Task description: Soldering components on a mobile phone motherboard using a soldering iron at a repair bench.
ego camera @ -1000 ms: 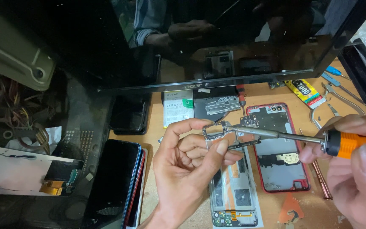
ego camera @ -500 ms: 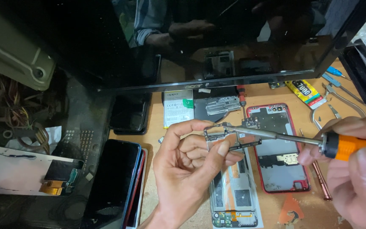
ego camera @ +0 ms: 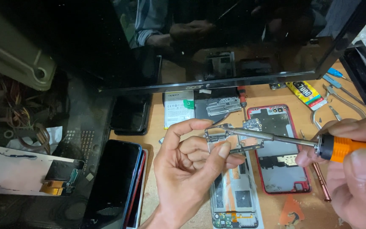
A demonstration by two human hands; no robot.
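the left hand [ego camera: 191, 169] pinches a small circuit board [ego camera: 223, 138] between thumb and forefinger, fingers [ego camera: 223, 152] closed on its lower edge, holding it up above the opened phone frame [ego camera: 236, 199] on the bench [ego camera: 155, 199]; the right hand [ego camera: 356, 169] is wrapped shut round the orange handle of a soldering iron [ego camera: 276, 138], whose metal tip rests on the board's top edge just beside the left fingertips. the likely trouble is the hot tip sliding off and touching those fingers, since the board is held in the air unsupported; too long a contact could also scorch the board.
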